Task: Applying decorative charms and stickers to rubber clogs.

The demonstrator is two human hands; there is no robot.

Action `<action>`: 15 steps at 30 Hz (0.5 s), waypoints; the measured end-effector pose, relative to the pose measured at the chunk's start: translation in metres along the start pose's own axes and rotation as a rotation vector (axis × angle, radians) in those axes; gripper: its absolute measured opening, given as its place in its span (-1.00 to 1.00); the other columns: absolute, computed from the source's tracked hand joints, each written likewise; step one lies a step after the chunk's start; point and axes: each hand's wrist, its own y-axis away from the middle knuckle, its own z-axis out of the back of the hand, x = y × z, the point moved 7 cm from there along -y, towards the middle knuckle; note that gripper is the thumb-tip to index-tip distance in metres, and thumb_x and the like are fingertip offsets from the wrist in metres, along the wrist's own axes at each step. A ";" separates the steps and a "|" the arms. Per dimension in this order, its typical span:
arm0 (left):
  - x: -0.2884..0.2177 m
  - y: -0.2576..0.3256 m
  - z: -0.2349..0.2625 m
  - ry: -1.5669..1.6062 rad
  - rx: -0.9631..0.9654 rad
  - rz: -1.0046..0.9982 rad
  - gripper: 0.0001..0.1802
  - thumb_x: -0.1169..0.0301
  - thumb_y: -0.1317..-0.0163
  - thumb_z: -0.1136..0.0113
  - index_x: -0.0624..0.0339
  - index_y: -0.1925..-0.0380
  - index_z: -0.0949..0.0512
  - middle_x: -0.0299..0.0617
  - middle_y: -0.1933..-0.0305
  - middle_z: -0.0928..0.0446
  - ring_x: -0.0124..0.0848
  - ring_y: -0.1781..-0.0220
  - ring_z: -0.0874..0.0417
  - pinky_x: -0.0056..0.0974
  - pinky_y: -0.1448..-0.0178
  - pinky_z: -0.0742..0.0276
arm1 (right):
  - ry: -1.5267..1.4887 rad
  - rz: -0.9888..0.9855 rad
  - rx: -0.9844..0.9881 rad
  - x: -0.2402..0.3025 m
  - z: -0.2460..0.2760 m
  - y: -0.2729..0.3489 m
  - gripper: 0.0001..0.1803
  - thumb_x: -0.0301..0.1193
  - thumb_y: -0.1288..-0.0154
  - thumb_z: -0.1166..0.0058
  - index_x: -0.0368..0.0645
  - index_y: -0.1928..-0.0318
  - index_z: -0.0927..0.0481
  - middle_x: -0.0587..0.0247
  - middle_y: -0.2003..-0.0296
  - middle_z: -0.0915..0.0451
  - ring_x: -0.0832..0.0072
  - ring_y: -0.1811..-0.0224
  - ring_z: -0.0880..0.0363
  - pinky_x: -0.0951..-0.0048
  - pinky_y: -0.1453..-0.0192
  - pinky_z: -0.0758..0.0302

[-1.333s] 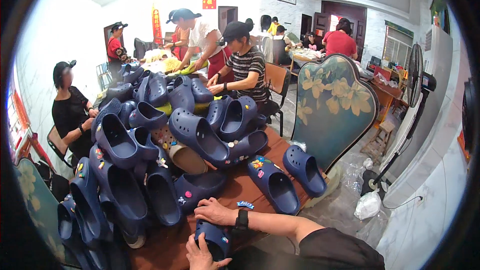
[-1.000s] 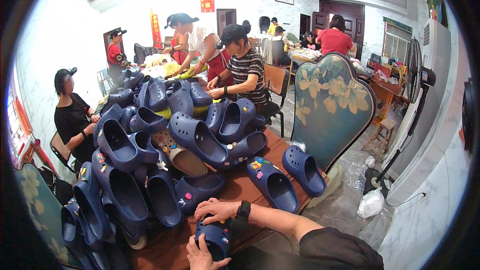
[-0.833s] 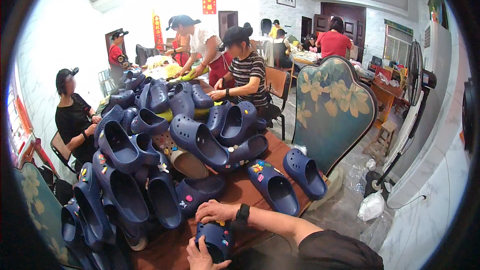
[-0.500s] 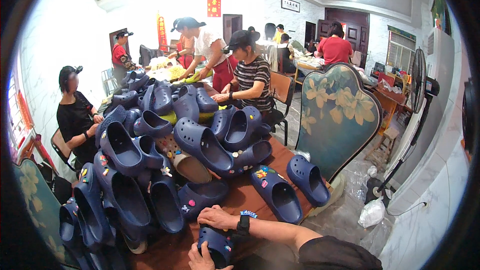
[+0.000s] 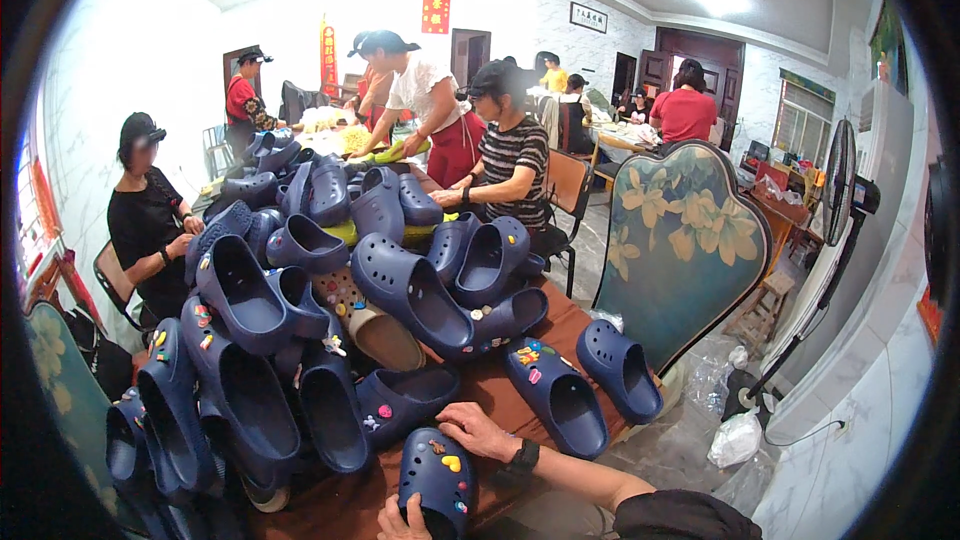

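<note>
A dark blue clog (image 5: pixel 437 475) with small coloured charms on its top lies on the brown table (image 5: pixel 480 392) right in front of me. My left hand (image 5: pixel 404 520) grips its near end at the bottom edge of the view. My right hand (image 5: pixel 482 431) rests on the toe end, fingers spread over the charms, a black band on the wrist. A big heap of dark blue clogs (image 5: pixel 300 310) fills the table behind it.
Two decorated clogs (image 5: pixel 585 390) lie at the table's right edge. A teal chair back with painted flowers (image 5: pixel 680 240) stands to the right, a standing fan (image 5: pixel 835 200) beyond it. Several people work along the table's far and left sides.
The view has tilted slightly, so the scene sits lower. Both hands stay on the same clog; the right hand has shifted a little on its top.
</note>
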 end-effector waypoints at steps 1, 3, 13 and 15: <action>0.000 0.000 -0.001 -0.007 0.006 0.001 0.33 0.04 0.26 -0.63 0.17 -0.45 0.03 0.21 -0.41 -0.02 0.25 -0.36 -0.16 0.27 -0.23 -0.38 | -0.156 -0.044 0.129 -0.002 -0.011 -0.003 -0.62 -0.22 -0.38 -0.10 -0.20 -0.07 -0.58 0.02 -0.09 -0.54 0.13 -0.24 -0.40 0.15 -0.34 -0.30; 0.001 0.001 -0.003 -0.021 0.010 0.007 0.33 0.03 0.25 -0.63 0.18 -0.45 0.03 0.21 -0.41 -0.02 0.25 -0.36 -0.16 0.27 -0.23 -0.38 | -0.165 -0.016 0.205 0.027 -0.019 -0.008 -0.59 -0.20 -0.38 -0.10 -0.17 -0.11 -0.56 0.04 -0.10 -0.53 0.09 -0.21 -0.40 0.15 -0.33 -0.32; -0.001 -0.002 0.000 0.001 0.004 0.005 0.35 0.02 0.25 -0.63 0.18 -0.45 0.06 0.23 -0.41 -0.01 0.27 -0.35 -0.17 0.27 -0.22 -0.40 | 0.097 0.117 0.411 0.030 -0.055 -0.017 -0.61 -0.12 -0.47 0.00 0.00 -0.17 -0.55 0.17 -0.07 -0.52 0.12 0.03 -0.48 0.16 -0.16 -0.46; 0.001 -0.001 0.000 -0.001 0.002 0.007 0.35 0.02 0.25 -0.63 0.18 -0.45 0.05 0.23 -0.41 -0.02 0.27 -0.35 -0.17 0.26 -0.22 -0.40 | 0.167 0.215 0.339 0.043 -0.052 -0.017 -0.64 -0.13 -0.48 0.02 0.00 -0.13 -0.56 0.19 -0.02 -0.54 0.12 0.09 -0.49 0.17 -0.08 -0.50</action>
